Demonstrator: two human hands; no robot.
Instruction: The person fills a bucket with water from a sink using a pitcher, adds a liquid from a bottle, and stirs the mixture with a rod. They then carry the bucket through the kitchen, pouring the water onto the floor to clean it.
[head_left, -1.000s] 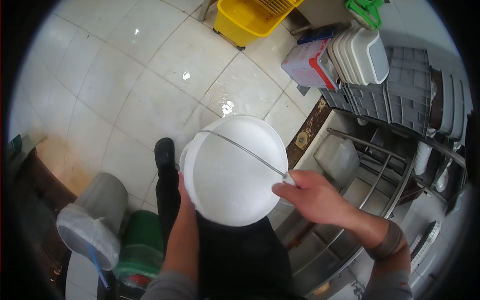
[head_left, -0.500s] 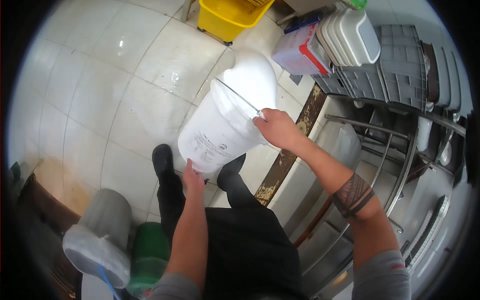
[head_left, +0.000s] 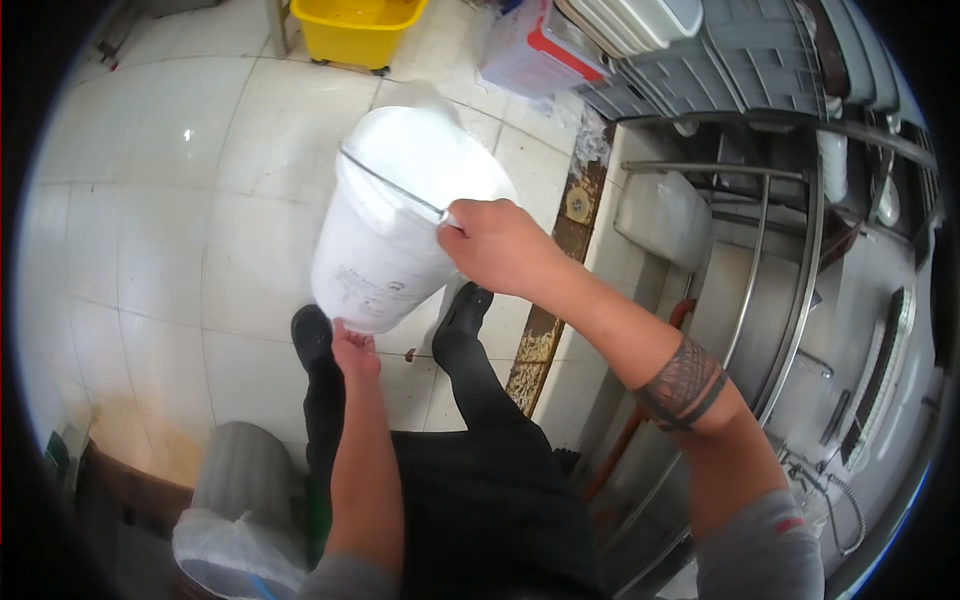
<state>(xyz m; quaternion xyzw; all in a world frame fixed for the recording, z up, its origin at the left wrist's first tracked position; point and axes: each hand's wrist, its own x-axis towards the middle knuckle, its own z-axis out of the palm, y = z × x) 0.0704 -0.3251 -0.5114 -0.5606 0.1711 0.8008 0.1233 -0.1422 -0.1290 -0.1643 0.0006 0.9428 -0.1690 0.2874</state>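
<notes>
A large white bucket [head_left: 375, 250] with printed text on its side hangs tilted above the tiled floor, its open top facing away from me. My right hand [head_left: 490, 240] is closed around the grip of its thin metal handle, at the right of the rim. Under the lower end, my left hand [head_left: 355, 352] supports the bucket's base; its fingers are partly hidden by the bucket. White material shows at the bucket's mouth, too bright to make out.
A yellow wheeled tub [head_left: 355, 35] stands ahead. Gray crates [head_left: 770, 60] and a red-and-white container [head_left: 540, 50] are at the upper right. A metal rack [head_left: 765, 260] runs along the right. A gray bin [head_left: 243, 475] with a plastic liner stands at lower left.
The view has turned and shifted. The bucket, with both hands still on it, now appears further left and slightly more upright, and more of its mouth shows.
</notes>
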